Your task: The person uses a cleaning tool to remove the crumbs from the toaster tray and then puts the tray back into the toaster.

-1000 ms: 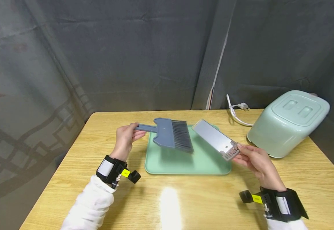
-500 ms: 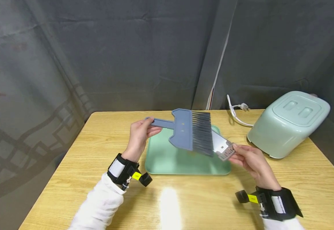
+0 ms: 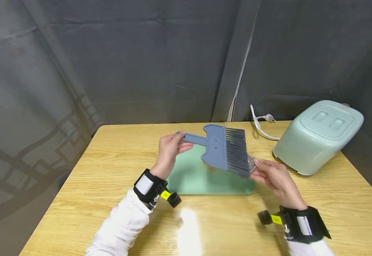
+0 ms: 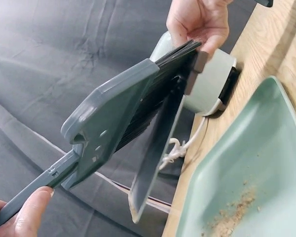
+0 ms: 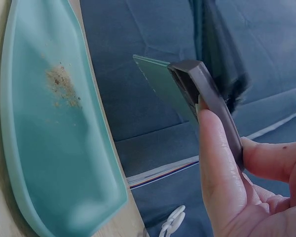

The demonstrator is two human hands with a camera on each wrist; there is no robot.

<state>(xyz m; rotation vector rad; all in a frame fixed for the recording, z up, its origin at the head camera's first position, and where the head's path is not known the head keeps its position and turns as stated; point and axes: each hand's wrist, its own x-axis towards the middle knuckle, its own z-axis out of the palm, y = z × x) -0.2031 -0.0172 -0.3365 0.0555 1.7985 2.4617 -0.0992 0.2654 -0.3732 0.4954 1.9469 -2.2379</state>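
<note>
Left hand: our left hand pinches the handle of the blue-grey brush, held above the tray.
Right hand: our right hand grips the end of the thin grey crumb plate, fingers curled round it.
Around: green tray with crumbs below; mint toaster and white cord stand to the right on the wooden table.
Hidden: from the head view the bristles cover most of the plate.
</note>
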